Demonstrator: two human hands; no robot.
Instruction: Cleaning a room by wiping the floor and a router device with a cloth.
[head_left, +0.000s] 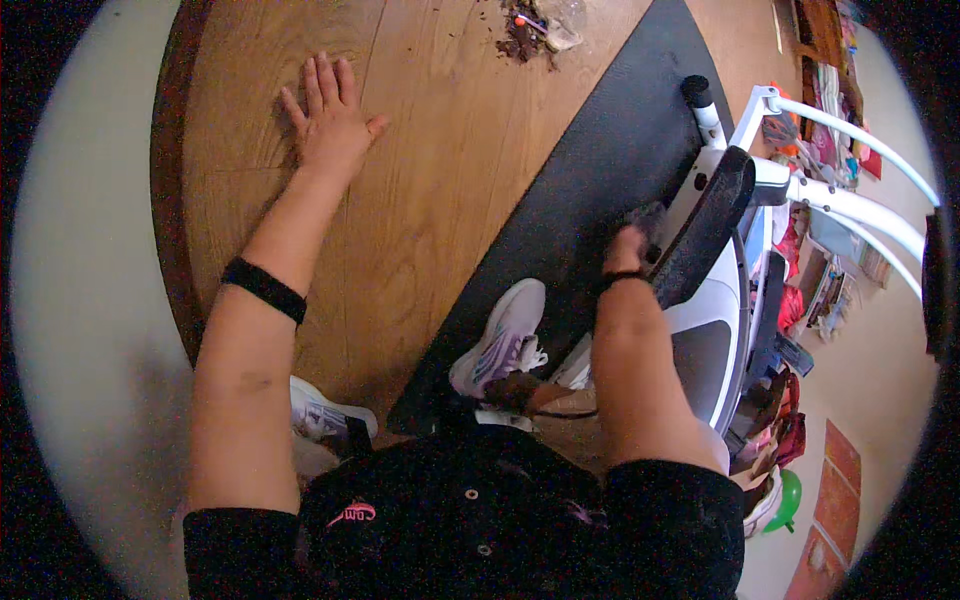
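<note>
My left hand (328, 124) lies on the wooden floor (420, 187), palm down with its fingers apart. My right hand (628, 238) is low beside the white-and-black frame of an exercise machine (705, 214), over the black mat (570, 202). A dark, blurred thing, perhaps a cloth (646, 217), shows at its fingertips; the machine's edge partly hides these fingers, so the grip is unclear. Near the top of the view, a heap of dark debris (520, 46) lies on the floor by a clear plastic bag (564, 22).
My shoes, one on the mat (504, 337) and one at left (330, 412), are close below. A pale wall (82, 262) with dark skirting runs along the left. Bags and household items (787, 307) crowd behind the machine, with a green balloon (786, 499) at lower right.
</note>
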